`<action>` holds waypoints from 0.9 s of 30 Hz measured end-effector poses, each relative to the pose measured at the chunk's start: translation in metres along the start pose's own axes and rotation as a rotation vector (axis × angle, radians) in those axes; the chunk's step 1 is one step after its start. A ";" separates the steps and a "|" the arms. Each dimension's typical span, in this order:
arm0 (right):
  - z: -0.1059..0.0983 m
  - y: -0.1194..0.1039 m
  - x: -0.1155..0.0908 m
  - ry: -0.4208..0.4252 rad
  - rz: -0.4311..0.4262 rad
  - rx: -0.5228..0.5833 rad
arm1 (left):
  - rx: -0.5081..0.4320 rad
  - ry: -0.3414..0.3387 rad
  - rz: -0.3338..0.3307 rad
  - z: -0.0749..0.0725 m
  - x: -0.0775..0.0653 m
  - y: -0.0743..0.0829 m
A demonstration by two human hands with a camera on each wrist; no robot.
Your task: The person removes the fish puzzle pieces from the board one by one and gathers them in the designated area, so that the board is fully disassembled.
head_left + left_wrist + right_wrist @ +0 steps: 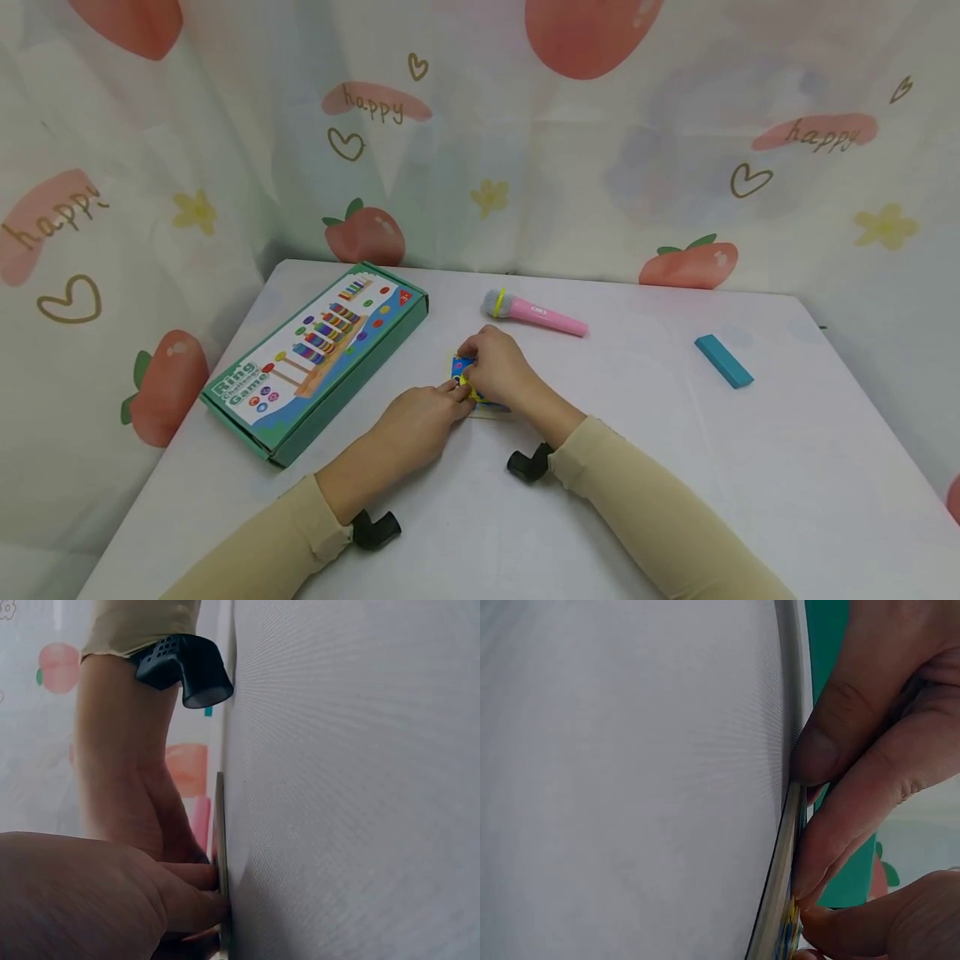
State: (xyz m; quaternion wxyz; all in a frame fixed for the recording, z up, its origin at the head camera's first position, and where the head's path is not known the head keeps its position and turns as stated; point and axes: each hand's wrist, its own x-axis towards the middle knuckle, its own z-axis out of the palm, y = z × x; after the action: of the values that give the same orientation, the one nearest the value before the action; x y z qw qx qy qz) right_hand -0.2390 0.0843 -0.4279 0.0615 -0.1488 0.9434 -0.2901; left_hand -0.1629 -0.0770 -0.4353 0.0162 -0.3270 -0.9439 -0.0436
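Observation:
A small flat board [460,364] with a blue and yellow printed face lies on the table, mostly covered by both hands. Its thin pale edge [776,889] shows in the right wrist view. At its near left side my left hand [420,427] grips the board, thumb against the edge and a finger over the face. My right hand [502,367] bends over the top, its fingertips pinching at a yellow-and-blue piece [790,926] on the face. In the left wrist view, the left fingers [199,900] meet the board's edge; the right hand [131,799] is behind.
A green-edged Ring Challenge Game box [315,358] lies left of the hands. Beyond them is a pink toy microphone [543,315] with a grey head. A teal block [723,361] lies at the right. Printed curtains [480,133] stand behind the white table [787,500].

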 end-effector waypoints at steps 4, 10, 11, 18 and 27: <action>0.001 -0.001 0.000 0.003 -0.018 -0.031 | -0.014 0.000 -0.014 -0.001 0.000 0.001; 0.001 -0.002 -0.001 0.007 -0.031 -0.047 | -0.019 -0.009 -0.025 -0.002 0.000 0.002; 0.001 -0.003 -0.001 0.007 -0.034 -0.050 | -0.018 -0.009 -0.024 -0.002 0.000 0.002; 0.001 -0.004 0.000 -0.008 -0.058 -0.100 | -0.015 -0.001 -0.016 -0.001 0.000 0.002; -0.001 -0.005 -0.002 -0.035 -0.063 -0.091 | -0.007 -0.017 -0.020 -0.003 0.001 0.003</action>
State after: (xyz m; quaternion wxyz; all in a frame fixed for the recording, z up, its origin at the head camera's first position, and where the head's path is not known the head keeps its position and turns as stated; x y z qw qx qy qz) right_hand -0.2359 0.0819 -0.4240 0.0619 -0.1863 0.9492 -0.2460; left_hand -0.1616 -0.0744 -0.4317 0.0065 -0.3179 -0.9471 -0.0441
